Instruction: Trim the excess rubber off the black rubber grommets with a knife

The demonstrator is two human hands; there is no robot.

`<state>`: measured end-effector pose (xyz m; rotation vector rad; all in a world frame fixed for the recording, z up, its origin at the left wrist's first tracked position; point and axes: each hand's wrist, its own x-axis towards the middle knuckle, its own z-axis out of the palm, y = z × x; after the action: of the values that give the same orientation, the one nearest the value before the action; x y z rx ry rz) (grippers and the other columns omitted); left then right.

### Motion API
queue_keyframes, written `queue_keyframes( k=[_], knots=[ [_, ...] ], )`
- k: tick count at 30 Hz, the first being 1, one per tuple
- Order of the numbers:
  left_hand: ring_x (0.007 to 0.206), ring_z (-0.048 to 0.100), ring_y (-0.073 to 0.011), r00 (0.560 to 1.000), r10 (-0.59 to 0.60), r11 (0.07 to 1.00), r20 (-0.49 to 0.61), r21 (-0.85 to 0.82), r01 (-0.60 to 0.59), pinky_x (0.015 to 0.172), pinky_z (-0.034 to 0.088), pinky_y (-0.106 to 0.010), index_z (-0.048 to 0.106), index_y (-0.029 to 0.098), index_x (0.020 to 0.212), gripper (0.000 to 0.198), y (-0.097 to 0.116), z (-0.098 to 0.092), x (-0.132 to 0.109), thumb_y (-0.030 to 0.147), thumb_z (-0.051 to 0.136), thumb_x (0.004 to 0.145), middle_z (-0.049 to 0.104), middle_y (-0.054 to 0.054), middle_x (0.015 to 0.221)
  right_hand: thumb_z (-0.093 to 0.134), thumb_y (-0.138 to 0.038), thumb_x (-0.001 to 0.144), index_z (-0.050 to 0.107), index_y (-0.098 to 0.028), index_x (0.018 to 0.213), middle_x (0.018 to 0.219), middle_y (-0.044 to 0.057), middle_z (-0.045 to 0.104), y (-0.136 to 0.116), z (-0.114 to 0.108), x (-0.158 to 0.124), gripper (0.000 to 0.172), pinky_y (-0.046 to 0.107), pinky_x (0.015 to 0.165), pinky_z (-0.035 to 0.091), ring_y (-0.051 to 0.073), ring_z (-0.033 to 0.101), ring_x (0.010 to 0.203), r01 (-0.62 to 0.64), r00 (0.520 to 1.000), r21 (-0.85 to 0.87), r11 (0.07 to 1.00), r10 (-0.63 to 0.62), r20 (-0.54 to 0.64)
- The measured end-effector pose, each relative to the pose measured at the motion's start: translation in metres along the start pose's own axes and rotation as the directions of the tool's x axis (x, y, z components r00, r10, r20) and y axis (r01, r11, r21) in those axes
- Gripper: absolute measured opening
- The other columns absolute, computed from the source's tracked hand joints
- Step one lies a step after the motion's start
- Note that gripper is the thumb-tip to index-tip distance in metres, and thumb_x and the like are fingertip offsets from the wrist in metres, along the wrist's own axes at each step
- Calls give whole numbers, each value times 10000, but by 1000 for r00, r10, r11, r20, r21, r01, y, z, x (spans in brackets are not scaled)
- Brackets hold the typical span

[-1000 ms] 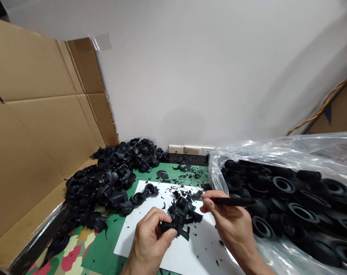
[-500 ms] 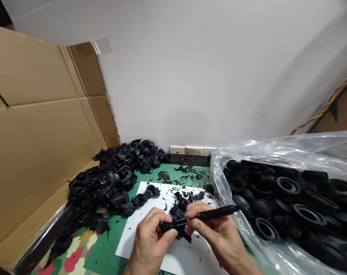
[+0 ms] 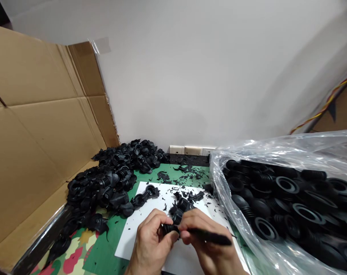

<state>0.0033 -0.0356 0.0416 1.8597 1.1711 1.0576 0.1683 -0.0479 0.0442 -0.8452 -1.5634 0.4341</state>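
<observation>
Black ribbed part sits pinched [image 3: 168, 229] in the left hand [image 3: 150, 240]
Beside it, the right hand [image 3: 207, 250] clasps a dark tool [image 3: 212, 236]; black scraps [image 3: 181, 206] lie beyond.

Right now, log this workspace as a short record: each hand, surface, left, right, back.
left hand: pinches a ribbed black part
right hand: holds a dark slim tool close to that part, tip hidden
surface: white sheet on a green mat, strewn with black scraps
left: heap of black pieces beside a cardboard panel
right: clear plastic bag holding black parts
back: pale wall, outlet-like plates at its foot
</observation>
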Motion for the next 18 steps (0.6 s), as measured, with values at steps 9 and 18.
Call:
queue_keyframes(
  k=[9,18],
  knots=[
    [611,520,-144,997,37,999,-67,-24,-39,522,407,-224,625,188,777,133,-3,0,-1,94,638,683,579,-17,762,604,-413,815,603,-205,837,652,13,633,24,-22,4,209,290,513,542,177,642,540,-449,870,166,878,472,-143],
    [673,569,-169,987,61,990,-148,-121,-79,565,453,-233,670,186,765,127,0,-3,2,129,700,656,617,-27,757,567,-516,811,565,-171,765,708,15,580,9,-6,0,348,307,557,486,159,588,560,-572,816,353,741,558,151]
  ],
)
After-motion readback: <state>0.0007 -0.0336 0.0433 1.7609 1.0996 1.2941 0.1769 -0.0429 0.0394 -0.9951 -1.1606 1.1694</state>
